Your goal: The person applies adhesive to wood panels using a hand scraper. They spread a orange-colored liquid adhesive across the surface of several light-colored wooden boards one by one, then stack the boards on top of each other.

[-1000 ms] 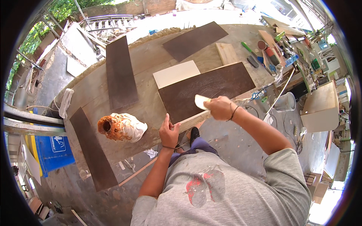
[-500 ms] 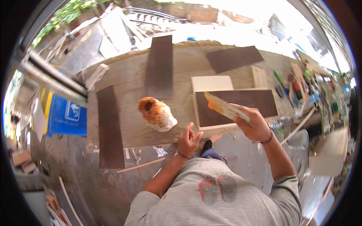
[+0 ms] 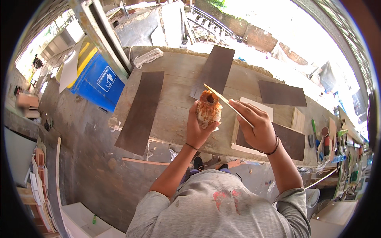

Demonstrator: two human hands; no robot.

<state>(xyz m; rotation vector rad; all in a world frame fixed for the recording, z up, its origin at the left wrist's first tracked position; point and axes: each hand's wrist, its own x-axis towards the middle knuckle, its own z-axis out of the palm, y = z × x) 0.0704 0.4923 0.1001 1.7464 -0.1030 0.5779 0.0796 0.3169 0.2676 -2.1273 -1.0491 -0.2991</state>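
Left hand (image 3: 198,135) wraps the bottle (image 3: 208,112), likely light, sticky-topped, best held low; at its three o'clock, right hand (image 3: 257,126) pinches the spreader (image 3: 226,102).

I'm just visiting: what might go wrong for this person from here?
Smearing: the left hand grips a crusted container with orange-brown residue around its open mouth, so some might get on the fingers.

Dripping: the right hand holds a thin spreader slantwise by that mouth; anything loose on it could fall onto the workbench.

Knocking: the leftmost dark panel overhangs the near edge, so a bump there might shift it.
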